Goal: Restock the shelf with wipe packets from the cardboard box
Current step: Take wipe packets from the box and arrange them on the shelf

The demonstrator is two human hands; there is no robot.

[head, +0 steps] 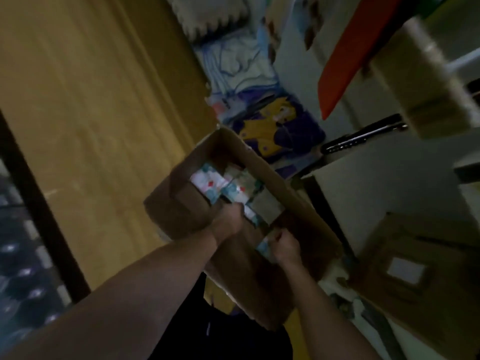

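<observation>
An open cardboard box stands on the yellow floor, seen tilted and blurred. Inside lie several wipe packets, white and teal with red marks. My left hand reaches into the box, its fingers down among the packets; what they hold is hidden. At the box's near side, my right hand grips a teal and white wipe packet with curled fingers.
A white shelf unit with a dark rail stands right of the box, colourful packs stacked beside it. A closed cardboard box sits at the lower right, another higher up. A dark frame runs along the left.
</observation>
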